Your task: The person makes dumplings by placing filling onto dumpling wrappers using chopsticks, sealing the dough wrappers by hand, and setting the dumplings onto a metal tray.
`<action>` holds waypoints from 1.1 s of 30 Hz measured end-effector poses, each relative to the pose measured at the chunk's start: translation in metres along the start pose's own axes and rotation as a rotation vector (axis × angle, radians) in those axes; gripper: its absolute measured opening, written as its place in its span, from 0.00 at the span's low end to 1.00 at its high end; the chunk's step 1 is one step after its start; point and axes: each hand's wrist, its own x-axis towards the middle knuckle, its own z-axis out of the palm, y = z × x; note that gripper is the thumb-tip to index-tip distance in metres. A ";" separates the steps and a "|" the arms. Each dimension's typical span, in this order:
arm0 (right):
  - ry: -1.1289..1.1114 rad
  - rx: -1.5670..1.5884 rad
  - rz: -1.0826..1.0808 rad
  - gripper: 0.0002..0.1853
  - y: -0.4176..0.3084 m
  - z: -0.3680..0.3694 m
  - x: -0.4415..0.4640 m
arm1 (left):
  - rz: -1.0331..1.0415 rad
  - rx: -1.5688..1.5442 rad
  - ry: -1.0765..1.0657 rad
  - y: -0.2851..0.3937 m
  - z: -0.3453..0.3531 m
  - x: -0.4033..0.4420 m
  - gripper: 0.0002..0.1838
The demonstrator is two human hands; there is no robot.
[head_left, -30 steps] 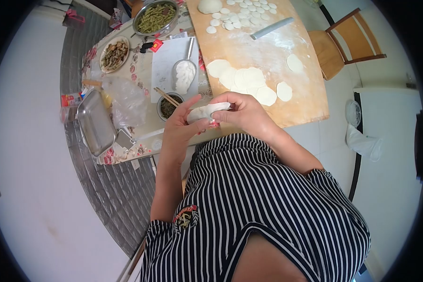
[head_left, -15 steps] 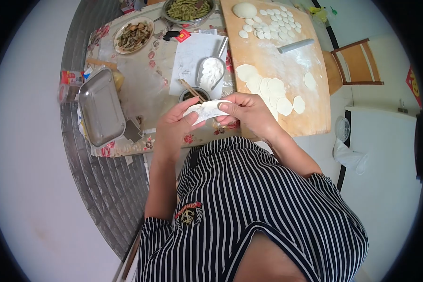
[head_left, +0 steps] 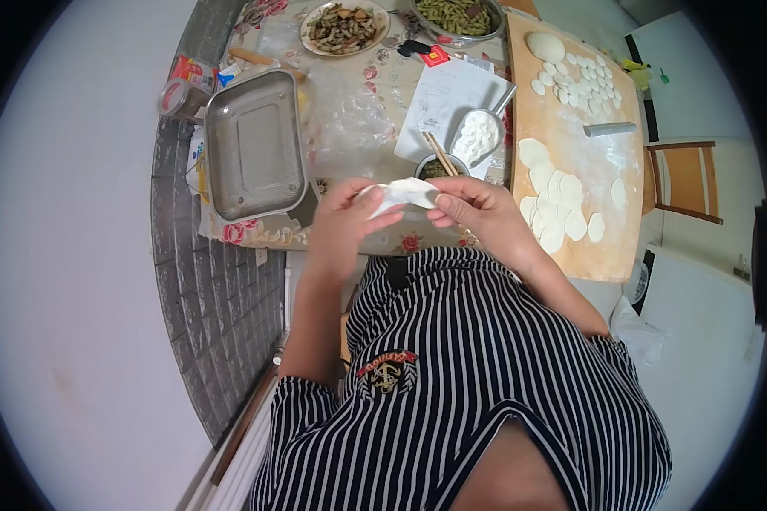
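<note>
Between my two hands is a folded dumpling [head_left: 406, 193] of white dough, held above the table's front edge. My left hand [head_left: 349, 209] pinches its left end with thumb and fingers. At the other end, my right hand [head_left: 475, 209] pinches the dough edge. Just beyond the hands stands a small bowl [head_left: 419, 167] of dark green filling, with a pair of chopsticks [head_left: 439, 153] leaning in it. The bowl's near side is hidden by my right hand. Round dough wrappers [head_left: 558, 192] lie overlapping on the floured wooden board [head_left: 520, 102] to the right.
At the left sits a rectangular metal tray [head_left: 256, 145]. A metal scoop of white flour [head_left: 477, 134] rests on a paper sheet [head_left: 426, 106]. Farther back are a plate of food [head_left: 344, 28] and a bowl of green pieces [head_left: 458, 19]. Small dough pieces [head_left: 588, 85] and a rolling pin [head_left: 610, 129] lie on the board.
My view has turned left, so the table and board appear farther right and the tray shows more fully. Both hands still pinch the dumpling, which now looks narrower.
</note>
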 end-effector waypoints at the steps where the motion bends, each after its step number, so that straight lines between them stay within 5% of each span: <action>1: 0.001 0.000 0.001 0.16 -0.001 0.004 0.002 | -0.005 -0.010 0.063 0.010 -0.009 -0.002 0.09; 8: 0.080 0.066 0.004 0.15 0.011 0.004 0.003 | 0.310 0.486 0.456 0.070 -0.108 0.032 0.14; 12: 0.127 0.076 0.032 0.14 0.017 0.004 0.000 | 0.396 0.948 0.463 0.091 -0.145 0.062 0.17; 14: 0.148 0.072 0.034 0.14 0.018 0.003 -0.001 | 0.311 1.196 0.269 0.077 -0.177 0.077 0.18; 18: 0.250 0.113 0.001 0.14 0.025 -0.010 -0.005 | 0.265 1.039 0.490 0.076 -0.172 0.053 0.18; 20: 0.306 0.113 0.011 0.13 0.028 -0.021 -0.008 | 0.541 0.853 0.818 0.074 -0.171 0.045 0.15; 23: 0.400 0.098 0.007 0.13 0.031 -0.040 -0.019 | 0.704 0.513 0.761 0.074 -0.143 0.042 0.12; 27: 0.661 0.042 0.038 0.13 0.060 -0.094 -0.038 | 0.715 0.490 0.630 0.066 -0.075 0.050 0.12; 33: 1.046 0.268 0.181 0.10 0.149 -0.200 -0.082 | 0.351 0.444 0.257 -0.010 0.020 0.066 0.15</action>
